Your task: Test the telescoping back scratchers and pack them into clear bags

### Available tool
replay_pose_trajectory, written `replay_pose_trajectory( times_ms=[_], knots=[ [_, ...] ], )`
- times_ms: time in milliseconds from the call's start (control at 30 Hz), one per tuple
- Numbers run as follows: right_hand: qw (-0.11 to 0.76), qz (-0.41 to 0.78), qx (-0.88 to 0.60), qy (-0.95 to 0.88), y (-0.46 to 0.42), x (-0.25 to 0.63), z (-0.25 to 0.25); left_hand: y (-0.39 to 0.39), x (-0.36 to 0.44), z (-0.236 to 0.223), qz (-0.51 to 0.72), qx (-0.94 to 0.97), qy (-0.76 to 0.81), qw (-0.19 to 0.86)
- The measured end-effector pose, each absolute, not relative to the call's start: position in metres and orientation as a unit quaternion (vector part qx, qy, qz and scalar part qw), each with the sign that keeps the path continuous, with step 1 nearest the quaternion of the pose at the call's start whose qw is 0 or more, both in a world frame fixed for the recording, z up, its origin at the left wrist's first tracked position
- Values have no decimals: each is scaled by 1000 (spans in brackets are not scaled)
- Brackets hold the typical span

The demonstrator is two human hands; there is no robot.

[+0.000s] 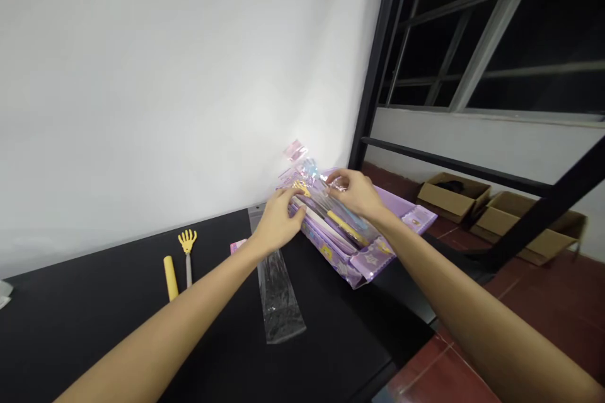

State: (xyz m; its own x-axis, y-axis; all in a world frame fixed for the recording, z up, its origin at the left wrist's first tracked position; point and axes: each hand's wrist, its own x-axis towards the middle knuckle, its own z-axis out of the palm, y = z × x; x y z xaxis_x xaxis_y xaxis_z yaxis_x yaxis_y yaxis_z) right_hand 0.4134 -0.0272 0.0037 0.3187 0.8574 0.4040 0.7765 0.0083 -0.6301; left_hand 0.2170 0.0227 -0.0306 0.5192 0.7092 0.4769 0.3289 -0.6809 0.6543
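Note:
A purple patterned box (326, 252) sits open on the black table at the wall, holding several clear-wrapped back scratchers (347, 227) with yellow and pale handles. My left hand (281, 217) rests at the box's near left rim; its fingertips touch the wrappers, thumb and fingers apart. Inside the far part, my right hand (354, 192) pinches a clear plastic wrapper (336, 184) between thumb and fingers. A pink-topped wrapper end (295, 151) sticks up behind the hands. Left of my left forearm lies an unwrapped back scratcher (188, 242) with a yellow hand-shaped head and grey rod.
Beside that back scratcher is a yellow tube-like handle (171, 278). A flat clear plastic sleeve (281, 302) lies before the box, partly under my left wrist. A black metal frame (454, 167) borders the table's right side. Cardboard boxes (454, 198) stand on the red floor beyond.

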Motion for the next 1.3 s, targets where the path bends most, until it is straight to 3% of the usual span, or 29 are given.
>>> replay_pose_trajectory(
  times_ms=[133,300,500,667,833,1067,1300],
  knots=[
    [371,17,-699,-611,-32,414,-18,19,222,-40,376,848,312,205],
    [401,-101,-668,-619,-42,393,-3,24,196,-30,365,847,323,211],
    [475,23,-582,-660,-31,325,28,25,118,-5,339,836,390,182],
    [372,156,-579,-708,-11,265,13,3,38,-14,262,810,514,105],
    [236,157,-593,-754,-13,217,-24,-19,-2,-42,214,770,599,56],
    [211,177,-480,-833,-40,186,-47,-25,-12,-49,172,771,606,91],
    [219,158,-512,-816,-42,176,-51,-27,-22,-45,128,778,605,108]
  ],
)
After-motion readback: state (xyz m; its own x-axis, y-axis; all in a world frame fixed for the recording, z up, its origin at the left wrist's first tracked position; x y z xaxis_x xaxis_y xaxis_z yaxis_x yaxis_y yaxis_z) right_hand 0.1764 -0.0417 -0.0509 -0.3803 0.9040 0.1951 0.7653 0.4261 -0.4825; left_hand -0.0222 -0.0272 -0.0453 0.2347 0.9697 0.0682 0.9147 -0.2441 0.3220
